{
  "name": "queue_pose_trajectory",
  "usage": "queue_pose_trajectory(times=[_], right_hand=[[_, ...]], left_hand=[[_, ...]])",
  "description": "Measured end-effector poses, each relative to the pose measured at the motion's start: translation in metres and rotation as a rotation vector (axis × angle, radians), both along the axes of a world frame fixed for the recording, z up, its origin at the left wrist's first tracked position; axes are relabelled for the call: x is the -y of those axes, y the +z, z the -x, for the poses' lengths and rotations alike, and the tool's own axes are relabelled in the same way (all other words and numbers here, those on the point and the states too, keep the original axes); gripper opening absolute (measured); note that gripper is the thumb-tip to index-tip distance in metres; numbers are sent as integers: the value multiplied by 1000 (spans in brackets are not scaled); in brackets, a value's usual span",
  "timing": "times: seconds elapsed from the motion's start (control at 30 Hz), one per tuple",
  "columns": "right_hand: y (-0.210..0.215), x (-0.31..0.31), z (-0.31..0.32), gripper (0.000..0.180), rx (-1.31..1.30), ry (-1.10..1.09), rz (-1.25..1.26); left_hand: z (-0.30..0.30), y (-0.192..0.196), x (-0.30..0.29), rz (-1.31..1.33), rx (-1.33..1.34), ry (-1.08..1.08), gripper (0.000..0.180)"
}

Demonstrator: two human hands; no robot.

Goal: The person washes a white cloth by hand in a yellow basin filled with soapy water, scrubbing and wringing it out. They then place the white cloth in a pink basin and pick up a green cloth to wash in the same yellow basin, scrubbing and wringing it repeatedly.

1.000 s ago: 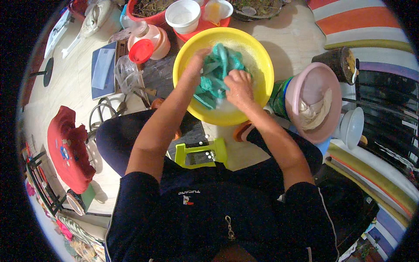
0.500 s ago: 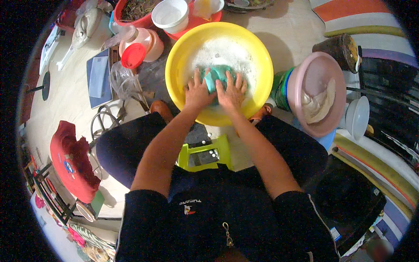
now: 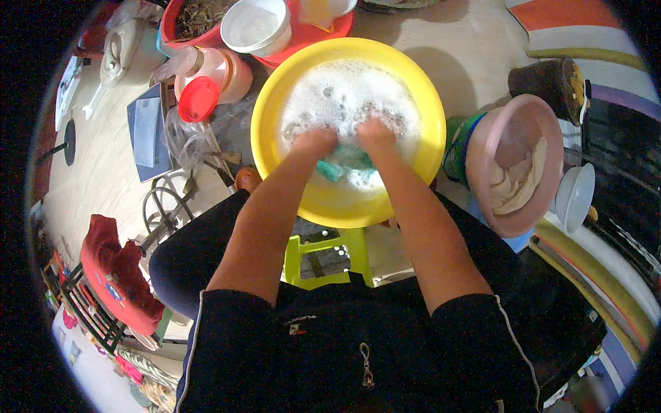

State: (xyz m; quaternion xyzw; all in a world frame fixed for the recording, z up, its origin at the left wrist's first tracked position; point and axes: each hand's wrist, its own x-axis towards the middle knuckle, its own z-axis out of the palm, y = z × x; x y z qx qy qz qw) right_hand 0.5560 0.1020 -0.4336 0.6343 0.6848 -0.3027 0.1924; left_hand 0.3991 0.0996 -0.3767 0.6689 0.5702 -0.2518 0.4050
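A round yellow basin of foamy water stands before me. Both of my hands are in it up to about the knuckles. My left hand dips into the white suds left of the middle, and my right hand does the same a little to the right. Foam hides the fingers of both, so their grip does not show. A wet green cloth lies partly under water, between my wrists and close to the hands. Most of it is covered by suds.
On the right, a pink basin holding a pale cloth leans tilted beside a white bowl. A lime-green stool stands between my legs. Far left are a red-lidded jar, a white tub and a red cushion-like thing.
My hands, spread over the green cloth before, have sunk into the suds with fingers now hidden. Foam covers more of the water, and the cloth shows lower, nearer my wrists. The view has shifted slightly.
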Motion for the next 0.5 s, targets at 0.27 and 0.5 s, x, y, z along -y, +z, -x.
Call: queue_pose_trajectory(times=[0.27,0.5], right_hand=[[59,-18,-12,50,-316,-289,-472],[147,41,1,39,-825,-610,-606]], left_hand=[[31,-2,-19,12,594,807,62],[34,33,25,-129,1085,1457,41]])
